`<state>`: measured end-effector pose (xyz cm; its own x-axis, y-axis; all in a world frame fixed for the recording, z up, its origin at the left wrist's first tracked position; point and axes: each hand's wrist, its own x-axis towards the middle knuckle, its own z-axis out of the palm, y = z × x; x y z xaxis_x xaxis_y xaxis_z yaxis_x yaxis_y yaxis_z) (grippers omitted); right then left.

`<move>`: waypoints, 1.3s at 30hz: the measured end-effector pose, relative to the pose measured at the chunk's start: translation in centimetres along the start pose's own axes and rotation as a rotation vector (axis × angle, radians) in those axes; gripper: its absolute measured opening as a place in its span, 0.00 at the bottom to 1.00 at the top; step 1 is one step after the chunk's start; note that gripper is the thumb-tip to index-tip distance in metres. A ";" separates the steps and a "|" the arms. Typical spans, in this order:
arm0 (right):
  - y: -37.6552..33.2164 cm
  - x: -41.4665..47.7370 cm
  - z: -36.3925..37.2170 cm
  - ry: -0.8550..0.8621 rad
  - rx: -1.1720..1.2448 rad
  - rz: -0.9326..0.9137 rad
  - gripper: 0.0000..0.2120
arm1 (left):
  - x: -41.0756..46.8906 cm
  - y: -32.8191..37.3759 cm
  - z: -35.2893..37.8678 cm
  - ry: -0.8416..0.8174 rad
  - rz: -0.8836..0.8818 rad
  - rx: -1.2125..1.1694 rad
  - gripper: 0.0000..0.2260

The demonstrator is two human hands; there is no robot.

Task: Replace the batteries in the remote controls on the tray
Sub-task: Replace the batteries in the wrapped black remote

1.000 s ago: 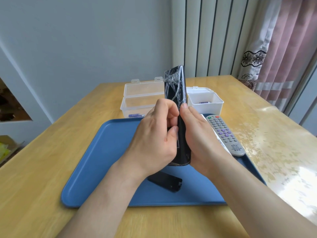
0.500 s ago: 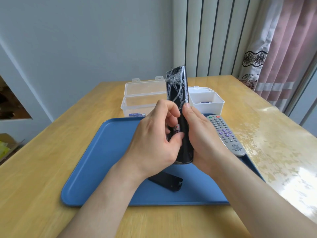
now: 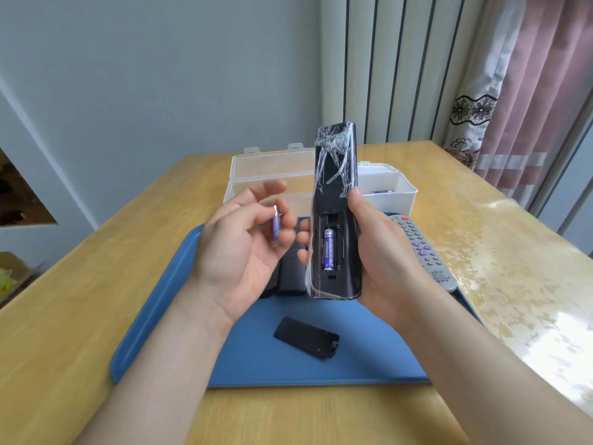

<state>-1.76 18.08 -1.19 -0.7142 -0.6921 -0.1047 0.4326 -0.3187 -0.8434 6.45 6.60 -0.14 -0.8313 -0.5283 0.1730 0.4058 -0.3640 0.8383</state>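
Observation:
My right hand [image 3: 382,252] grips a black remote [image 3: 335,200] wrapped in clear film, held upright above the blue tray [image 3: 167,316] with its back toward me. Its battery bay is uncovered and one purple battery [image 3: 329,253] sits in the left slot; the right slot is bare. My left hand [image 3: 244,248] has come off the remote and pinches a second purple battery [image 3: 276,224], blurred, between thumb and fingers. The black battery cover [image 3: 306,342] lies on the tray. A grey remote [image 3: 423,252] lies at the tray's right edge, and another black remote [image 3: 288,271] lies behind my hands.
Two clear plastic boxes stand behind the tray: a left box [image 3: 272,175] with its lid up and a right box [image 3: 390,191] holding a battery [image 3: 382,191]. The wooden table [image 3: 481,220] extends right toward a pink curtain [image 3: 529,91].
My left hand pulled a battery out of the remote and moved away to the left. The remote has turned, so its uncovered bay now faces me.

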 end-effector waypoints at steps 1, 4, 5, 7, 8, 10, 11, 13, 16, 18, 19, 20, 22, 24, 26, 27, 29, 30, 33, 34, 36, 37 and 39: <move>0.0 0.0 0.0 0.004 -0.006 0.000 0.24 | -0.1 -0.1 0.0 0.000 0.061 0.191 0.13; 0.1 0.2 -0.2 0.015 -0.077 -0.030 0.23 | -0.8 -0.9 0.3 -0.057 0.431 0.937 0.09; 0.1 0.3 -0.3 0.027 -0.112 -0.044 0.23 | -1.1 -1.2 0.5 -0.086 0.533 1.126 0.07; 0.1 0.4 -0.5 0.041 -0.144 -0.060 0.22 | -1.4 -1.6 0.9 -0.121 0.641 1.312 0.08; 0.1 0.4 -0.5 0.043 -0.150 -0.067 0.22 | -1.4 -1.7 0.9 -0.130 0.654 1.344 0.10; 0.1 0.4 -0.5 0.045 -0.166 -0.091 0.21 | -1.4 -1.7 0.9 -0.127 0.671 1.387 0.11; 0.2 0.4 -0.4 0.046 -0.177 -0.107 0.21 | -1.4 -1.7 0.8 -0.124 0.683 1.400 0.11; 0.2 0.4 -0.4 0.048 -0.185 -0.129 0.22 | -1.4 -1.6 0.9 -0.122 0.716 1.411 0.11; 0.1 0.4 -0.4 0.054 -0.181 -0.140 0.22 | -1.5 -1.6 1.0 -0.138 0.747 1.434 0.10; 0.2 0.4 -0.4 0.048 -0.177 -0.144 0.21 | -1.4 -1.6 1.0 -0.142 0.738 1.446 0.10; 0.2 0.3 -0.4 0.050 -0.182 -0.149 0.20 | -1.4 -1.7 1.0 -0.141 0.730 1.448 0.11; 0.3 0.3 -0.3 0.057 -0.190 -0.156 0.20 | -1.4 -1.7 1.0 -0.141 0.727 1.454 0.12; 0.4 0.3 -0.3 0.071 -0.200 -0.168 0.18 | -1.4 -1.8 1.1 -0.142 0.748 1.468 0.12; 0.4 0.3 -0.2 0.076 -0.203 -0.178 0.18 | -1.4 -1.9 1.1 -0.138 0.788 1.466 0.11; 0.2 0.3 -0.2 0.074 -0.206 -0.188 0.18 | -1.4 -1.9 1.2 -0.123 0.812 1.463 0.11; 0.1 0.3 -0.2 0.070 -0.202 -0.186 0.18 | -1.4 -1.9 1.2 -0.119 0.812 1.464 0.11; 0.1 0.3 -0.3 0.067 -0.192 -0.182 0.20 | -1.4 -2.0 1.3 -0.115 0.810 1.470 0.11; 0.1 0.4 -0.3 0.073 -0.201 -0.185 0.20 | -1.4 -2.1 1.3 -0.112 0.811 1.473 0.11; 0.1 0.4 -0.2 0.083 -0.230 -0.208 0.20 | -1.5 -2.0 1.3 -0.094 0.835 1.471 0.10; 0.1 0.3 -0.2 0.083 -0.224 -0.213 0.19 | -1.5 -2.0 1.4 -0.090 0.843 1.471 0.09; 0.0 0.3 -0.1 0.093 -0.217 -0.221 0.17 | -1.6 -2.0 1.4 -0.089 0.852 1.478 0.09; 0.0 0.3 -0.1 0.098 -0.214 -0.220 0.17 | -1.6 -2.1 1.5 -0.090 0.849 1.481 0.09; -0.1 0.3 -0.1 0.094 -0.206 -0.214 0.17 | -1.6 -2.1 1.5 -0.087 0.841 1.488 0.09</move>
<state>-2.07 18.01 -1.18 -0.8290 -0.5574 0.0466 0.1531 -0.3062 -0.9396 6.32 9.34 -1.38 -0.6269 -0.1276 0.7686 0.0743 0.9722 0.2220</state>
